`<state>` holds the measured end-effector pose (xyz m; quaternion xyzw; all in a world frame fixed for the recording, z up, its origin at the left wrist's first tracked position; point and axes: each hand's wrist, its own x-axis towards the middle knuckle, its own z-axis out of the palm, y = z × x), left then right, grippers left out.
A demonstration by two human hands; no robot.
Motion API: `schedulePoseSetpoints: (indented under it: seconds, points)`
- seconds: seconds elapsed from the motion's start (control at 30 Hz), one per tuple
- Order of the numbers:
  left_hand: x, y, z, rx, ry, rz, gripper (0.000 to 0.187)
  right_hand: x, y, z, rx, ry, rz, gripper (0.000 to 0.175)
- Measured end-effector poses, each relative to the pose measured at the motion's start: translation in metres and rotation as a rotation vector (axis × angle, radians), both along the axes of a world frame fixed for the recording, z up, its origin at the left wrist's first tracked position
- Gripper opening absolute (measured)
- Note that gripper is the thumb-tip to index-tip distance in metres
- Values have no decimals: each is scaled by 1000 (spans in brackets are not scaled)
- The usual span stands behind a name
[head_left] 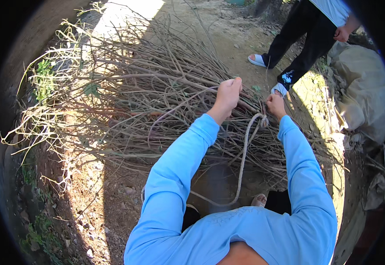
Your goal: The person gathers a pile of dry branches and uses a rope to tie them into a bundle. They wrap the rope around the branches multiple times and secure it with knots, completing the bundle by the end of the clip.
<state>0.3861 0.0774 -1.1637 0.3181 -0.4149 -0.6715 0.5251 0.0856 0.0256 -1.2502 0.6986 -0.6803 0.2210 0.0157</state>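
Note:
A large bundle of dry brushwood (139, 78) lies across the ground before me, its twiggy ends fanning out to the left. Over the bundle, my left hand (227, 97) is closed in a fist around a thin curved stem (166, 116) that runs up to it from the left. My right hand (276, 104) is also closed, at the bundle's narrower right part; what lies inside its fingers is hidden. Just below and left of the right hand sits a knot (263, 121) in a pale rope (244, 155). From there the rope hangs toward my body and curves left behind my left sleeve.
Another person (306, 36) in dark trousers and white sandals stands beyond the bundle at upper right. Translucent plastic sheeting (361, 86) is heaped at the right. A wall (30, 43) rises at upper left. My own foot (259, 200) shows below the bundle.

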Motion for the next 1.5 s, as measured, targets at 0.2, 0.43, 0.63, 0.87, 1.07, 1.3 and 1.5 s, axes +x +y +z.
schedulePoseSetpoints:
  seconds: [0.2, 0.43, 0.63, 0.87, 1.07, 1.3, 1.5]
  points:
    - [4, -5, 22, -216, -133, -15, 37, 46, 16, 25, 168, 69, 5, 16]
    - [-3, 10, 42, -97, -91, -102, 40, 70, 14, 69, 78, -38, 643, 28]
    - [-2, 13, 33, -698, -811, 429, 27, 64, -21, 75, -195, 218, 147, 32]
    - [57, 64, 21, -1052, -1790, 84, 37, 50, -133, 60, 156, -1013, -39, 28]
    - [83, 138, 28, -975, -2181, -531, 27, 87, -184, 30, 269, -1180, 119, 28]
    - [70, 153, 42, -864, -2544, -658, 31, 104, -132, 68, 475, -715, 419, 44]
    - [19, 140, 74, -736, -2415, -774, 44, 89, -98, 79, 416, -688, 446, 44]
